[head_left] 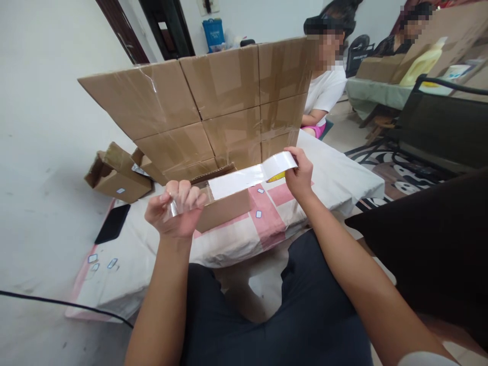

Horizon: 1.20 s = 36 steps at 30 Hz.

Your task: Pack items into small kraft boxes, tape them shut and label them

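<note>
A wide strip of packing tape (236, 182) is stretched between my two hands. It looks glossy white along its middle and see-through near the left end. My left hand (175, 208) is closed on that clear end, with a bit of crumpled film across the fingers. At the other end, my right hand (299, 173) grips the tape roll (280, 161), whose yellow inner side shows below. Under the strip, a small cardboard box (224, 209) rests on the table; the tape hides part of its top. I cannot tell whether the tape touches the box.
A tall panel of joined cardboard boxes (229, 101) stands behind. An open carton (120, 175) and a black phone (112, 223) lie left on the cloth-covered table (224, 256). Across the table sits a person (328, 91). A dark chair (442, 122) stands right.
</note>
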Motion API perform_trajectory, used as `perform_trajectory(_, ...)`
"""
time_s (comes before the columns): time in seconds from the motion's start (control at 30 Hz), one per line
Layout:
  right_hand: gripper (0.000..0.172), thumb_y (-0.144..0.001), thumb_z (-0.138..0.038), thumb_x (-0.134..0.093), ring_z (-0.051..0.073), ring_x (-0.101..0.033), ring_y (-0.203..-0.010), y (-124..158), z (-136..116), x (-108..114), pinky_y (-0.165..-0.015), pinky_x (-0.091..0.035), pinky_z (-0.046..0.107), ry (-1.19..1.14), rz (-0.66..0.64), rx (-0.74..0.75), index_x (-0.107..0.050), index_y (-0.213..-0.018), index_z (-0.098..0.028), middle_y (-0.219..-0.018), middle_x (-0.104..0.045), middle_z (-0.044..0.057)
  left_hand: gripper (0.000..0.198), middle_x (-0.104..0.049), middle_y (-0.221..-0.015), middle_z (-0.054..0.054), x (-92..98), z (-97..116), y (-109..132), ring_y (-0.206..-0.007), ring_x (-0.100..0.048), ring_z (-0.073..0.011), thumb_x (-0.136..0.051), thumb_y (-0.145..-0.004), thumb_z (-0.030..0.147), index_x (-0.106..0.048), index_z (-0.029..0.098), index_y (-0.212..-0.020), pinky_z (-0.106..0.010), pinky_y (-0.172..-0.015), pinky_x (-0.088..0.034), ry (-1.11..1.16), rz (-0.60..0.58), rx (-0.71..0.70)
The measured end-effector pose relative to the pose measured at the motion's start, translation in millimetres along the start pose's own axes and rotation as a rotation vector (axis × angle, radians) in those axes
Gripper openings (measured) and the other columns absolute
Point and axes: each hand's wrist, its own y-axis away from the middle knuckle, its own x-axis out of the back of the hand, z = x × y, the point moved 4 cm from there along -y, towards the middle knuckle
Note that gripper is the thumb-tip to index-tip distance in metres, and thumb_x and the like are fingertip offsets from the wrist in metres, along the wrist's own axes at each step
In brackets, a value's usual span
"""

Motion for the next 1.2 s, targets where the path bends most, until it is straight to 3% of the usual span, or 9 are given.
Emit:
perform_trajectory(0.1, 0.029, -0.082, -0.017, -0.049, 0.023, -0.066, -0.092, -0.1, 1.3, 0.1, -0.083, -0.055, 0.039, -0.01, 0.013, -0.041, -0.062, -0.107, -0.025, -0.102, -0.069, 0.005, 0.058, -0.021, -0.05, 0.007, 1.4, -0.7, 0.1, -0.043, -0.027, -0.0064, -0.076, -0.07, 0.032, -0.022, 0.018, -0.053, -0.024, -0.048, -0.035, -0.017, 0.025, 0.012)
perform_trajectory(0.23, 0.026, -0.086, -0.019, -0.047, 0.024, -0.065, -0.092, -0.7, 0.7, -0.3, -0.083, -0.054, 0.04, 0.07, -0.001, 0.025, -0.063, -0.105, -0.025, -0.099, -0.069, 0.006, 0.06, -0.019, -0.05, 0.006, 3.0, -1.4, 0.0, -0.042, -0.028, -0.0064, -0.076, -0.068, 0.032, -0.02, 0.018, -0.052, -0.024, -0.046, -0.036, -0.034, 0.05, 0.018)
perform_trajectory(0.43, 0.035, -0.089, -0.016, -0.045, 0.026, -0.064, -0.098, 0.0, 4.0, -5.7, -0.088, -0.053, 0.045, 0.083, -0.07, 0.095, -0.064, -0.116, -0.028, -0.103, -0.067, 0.007, 0.06, -0.016, -0.049, 0.008, 0.8, -3.1, 1.3, -0.04, -0.021, -0.0044, -0.074, -0.07, 0.031, -0.018, 0.018, -0.053, -0.023, -0.044, -0.033, 0.0, 0.046, 0.037)
perform_trajectory(0.63, 0.037, -0.088, -0.015, -0.046, 0.026, -0.063, -0.098, 0.5, 5.5, -7.6, -0.089, -0.053, 0.045, 0.06, -0.086, 0.074, -0.064, -0.118, -0.028, -0.104, -0.066, 0.007, 0.061, -0.016, -0.047, 0.009, -4.3, -1.3, 2.6, -0.039, -0.017, -0.0037, -0.075, -0.069, 0.028, -0.017, 0.018, -0.053, -0.022, -0.044, -0.034, 0.083, 0.027, 0.036)
perform_trajectory(0.87, 0.035, -0.086, -0.016, -0.046, 0.027, -0.064, -0.099, 0.7, 2.8, -5.9, -0.09, -0.052, 0.044, 0.052, -0.04, 0.084, -0.063, -0.114, -0.027, -0.106, -0.067, 0.007, 0.062, -0.019, -0.047, 0.008, 0.5, 0.5, 1.2, -0.04, -0.02, -0.0045, -0.075, -0.067, 0.028, -0.016, 0.018, -0.052, -0.023, -0.046, -0.037, 0.073, 0.037, 0.046)
perform_trajectory(1.2, 0.027, -0.085, -0.02, -0.049, 0.024, -0.065, -0.099, 0.8, 6.5, -2.3, -0.089, -0.051, 0.04, -0.033, 0.058, -0.053, -0.061, -0.109, -0.025, -0.107, -0.068, 0.006, 0.057, -0.025, -0.047, 0.007, 5.1, -2.7, 0.9, -0.041, -0.029, -0.0064, -0.075, -0.066, 0.03, -0.022, 0.018, -0.051, -0.024, -0.048, -0.037, -0.01, 0.055, 0.072)
